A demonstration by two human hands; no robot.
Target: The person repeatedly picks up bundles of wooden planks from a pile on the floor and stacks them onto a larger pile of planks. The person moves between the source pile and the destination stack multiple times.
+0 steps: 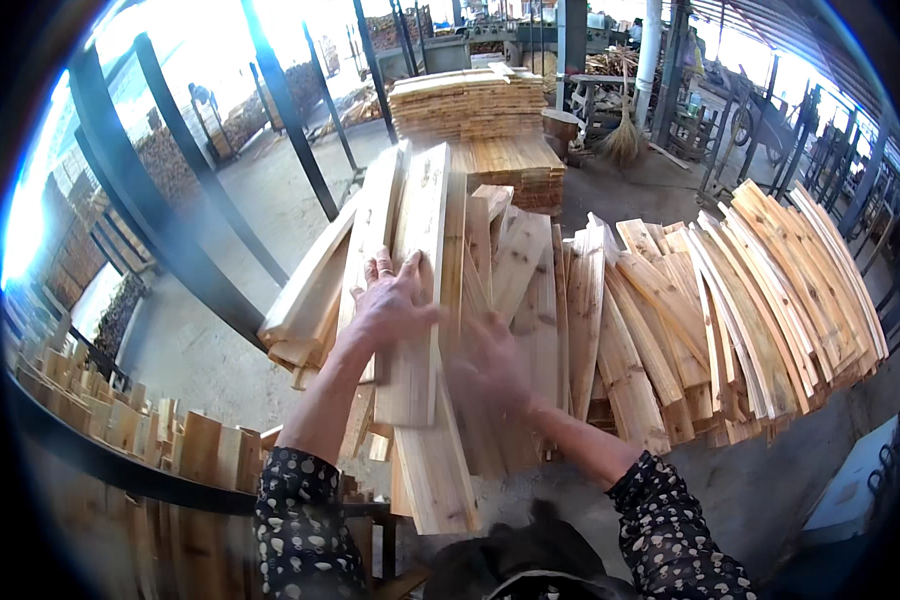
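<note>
My left hand lies with its fingers spread on a pale wooden plank, which rests lengthwise on top of a heap of boards. Another light plank runs close along its left side. To the right, my right hand is smeared by motion over the boards, so its fingers and any grip cannot be made out. A lower board sticks out toward me beneath the first plank. Several knotty boards lie at mixed angles just beyond my right hand.
More loose boards spread to the right, with long curved-looking ones at the far right. Neat board stacks stand ahead. Dark metal posts rise on the left. A broom leans at the back, and upright offcuts stand at lower left.
</note>
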